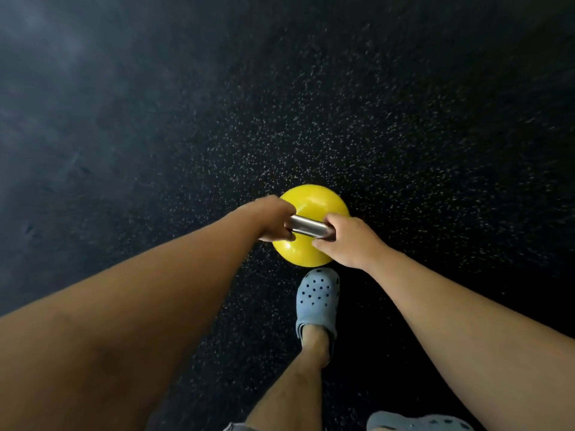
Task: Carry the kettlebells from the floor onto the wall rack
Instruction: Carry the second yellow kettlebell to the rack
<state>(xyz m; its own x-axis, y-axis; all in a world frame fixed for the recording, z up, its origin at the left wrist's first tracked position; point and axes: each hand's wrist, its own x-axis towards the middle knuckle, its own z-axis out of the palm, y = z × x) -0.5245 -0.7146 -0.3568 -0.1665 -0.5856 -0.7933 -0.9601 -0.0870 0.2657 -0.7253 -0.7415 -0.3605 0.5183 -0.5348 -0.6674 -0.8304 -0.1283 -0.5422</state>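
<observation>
A yellow kettlebell (314, 206) with a bare steel handle (306, 228) is below me, over the dark speckled rubber floor. My left hand (275, 217) grips the left end of the handle and my right hand (345, 241) grips the right end. Both arms reach straight down to it. Whether the kettlebell rests on the floor or hangs just above it cannot be told. The wall rack is out of view.
My foot in a light blue clog (317, 301) stands just behind the kettlebell, and the other clog (417, 423) shows at the bottom edge. The black rubber floor (373, 119) stretches out ahead and to both sides.
</observation>
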